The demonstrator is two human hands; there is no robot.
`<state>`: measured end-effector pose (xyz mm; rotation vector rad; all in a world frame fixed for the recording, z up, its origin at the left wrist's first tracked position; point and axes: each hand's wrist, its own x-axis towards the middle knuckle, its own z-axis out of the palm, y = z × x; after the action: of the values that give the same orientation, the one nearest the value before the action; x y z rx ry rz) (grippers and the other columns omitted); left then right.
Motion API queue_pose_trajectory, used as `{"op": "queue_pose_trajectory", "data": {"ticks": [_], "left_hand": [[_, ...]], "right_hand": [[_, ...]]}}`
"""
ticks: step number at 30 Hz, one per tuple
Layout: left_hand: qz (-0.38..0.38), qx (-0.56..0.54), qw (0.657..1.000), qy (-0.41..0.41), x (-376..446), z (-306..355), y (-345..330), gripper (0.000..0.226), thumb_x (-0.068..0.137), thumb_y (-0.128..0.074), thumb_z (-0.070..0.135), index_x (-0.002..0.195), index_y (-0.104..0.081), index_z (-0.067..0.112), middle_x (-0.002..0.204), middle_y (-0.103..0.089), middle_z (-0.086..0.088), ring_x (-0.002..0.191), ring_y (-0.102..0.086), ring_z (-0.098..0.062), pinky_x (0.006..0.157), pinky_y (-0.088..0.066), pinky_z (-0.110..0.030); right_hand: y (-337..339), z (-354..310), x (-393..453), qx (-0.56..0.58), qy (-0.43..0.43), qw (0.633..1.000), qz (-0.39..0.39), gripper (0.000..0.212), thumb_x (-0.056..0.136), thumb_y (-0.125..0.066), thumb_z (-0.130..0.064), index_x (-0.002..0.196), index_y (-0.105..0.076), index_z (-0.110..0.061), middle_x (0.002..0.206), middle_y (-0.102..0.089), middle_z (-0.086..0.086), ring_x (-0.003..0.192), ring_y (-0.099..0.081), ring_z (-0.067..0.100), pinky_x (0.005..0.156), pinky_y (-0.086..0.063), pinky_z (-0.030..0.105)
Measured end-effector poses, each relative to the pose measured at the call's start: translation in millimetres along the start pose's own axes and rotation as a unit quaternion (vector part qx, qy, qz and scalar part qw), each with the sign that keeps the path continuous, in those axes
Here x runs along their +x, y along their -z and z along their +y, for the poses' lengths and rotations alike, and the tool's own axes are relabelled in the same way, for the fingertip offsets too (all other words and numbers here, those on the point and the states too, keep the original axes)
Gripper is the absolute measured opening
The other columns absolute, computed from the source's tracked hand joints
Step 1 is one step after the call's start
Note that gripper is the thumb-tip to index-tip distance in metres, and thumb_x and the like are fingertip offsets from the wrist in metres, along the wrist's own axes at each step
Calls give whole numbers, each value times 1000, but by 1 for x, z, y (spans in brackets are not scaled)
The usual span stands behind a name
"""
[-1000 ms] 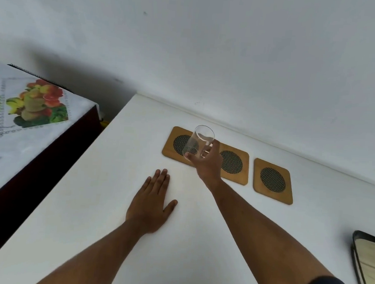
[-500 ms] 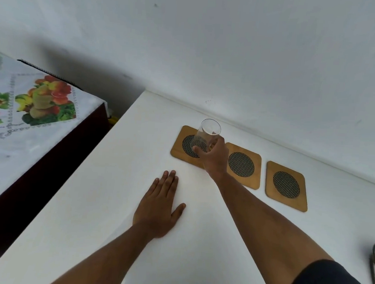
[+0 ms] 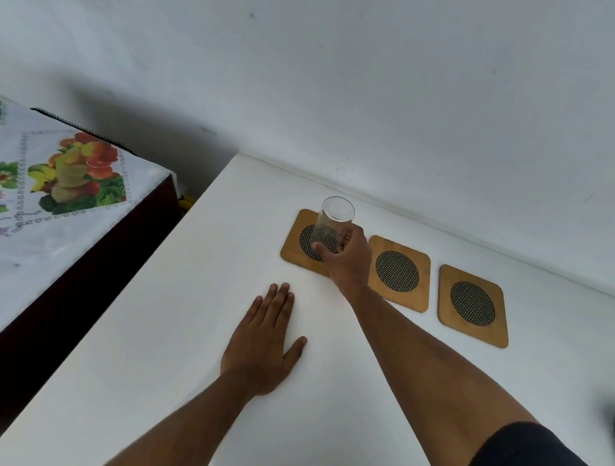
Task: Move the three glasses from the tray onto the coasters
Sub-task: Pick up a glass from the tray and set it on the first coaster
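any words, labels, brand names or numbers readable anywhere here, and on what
No readable text anywhere in this view.
Floral tablecloth: fruit and flower prints with a dotted border, no letters.
Glass in the right hand: plain, no marking.
Three wooden coasters: mesh centres only, no brand.
Left hand covers nothing printed.

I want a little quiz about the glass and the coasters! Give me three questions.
1. True or false: the right hand holds the glass.
2. How many coasters have no glass over them?
3. The left hand is: A) gripping a coaster, B) flat on the table, C) holding a glass.

Key:
1. True; its grip is shut on the glass, over the left coaster.
2. Two: the middle coaster and the right coaster.
3. B.
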<state>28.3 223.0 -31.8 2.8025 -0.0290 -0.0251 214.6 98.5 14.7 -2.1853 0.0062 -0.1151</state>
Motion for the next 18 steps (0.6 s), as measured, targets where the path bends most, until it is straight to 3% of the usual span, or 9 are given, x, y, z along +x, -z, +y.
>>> {"op": "queue_pose_trajectory", "data": {"ticks": [7,12,18], "left_hand": [[-3,3,1000,4,-1,-1,-3,82,97,-10,69,160,8,20,170,12,4,155,18,-11,129,-9,-39],[2,7,1000,3,3,-2,-1,82,97,-12,69,161,6,21,170,11,4,155,18,-11,129,-4,-36],[6,8,1000,5,0,-4,-2,82,97,-14,68,161,4,20,170,10,4,155,17,-11,128,-1,-34]], "right_hand": [[-1,-1,0,-14,-5,1000,-4,69,69,-96,-40,121,-61,-13,112,-72,0,104,-67,16,91,-58,39],[-3,-1,1,-17,-2,1000,-10,73,71,-95,-42,128,-58,-16,111,-63,-11,102,-63,10,93,-57,38],[-1,0,-6,-8,0,998,-59,101,72,-96,-34,152,-40,-9,146,-56,8,132,-59,23,107,-53,43]]}}
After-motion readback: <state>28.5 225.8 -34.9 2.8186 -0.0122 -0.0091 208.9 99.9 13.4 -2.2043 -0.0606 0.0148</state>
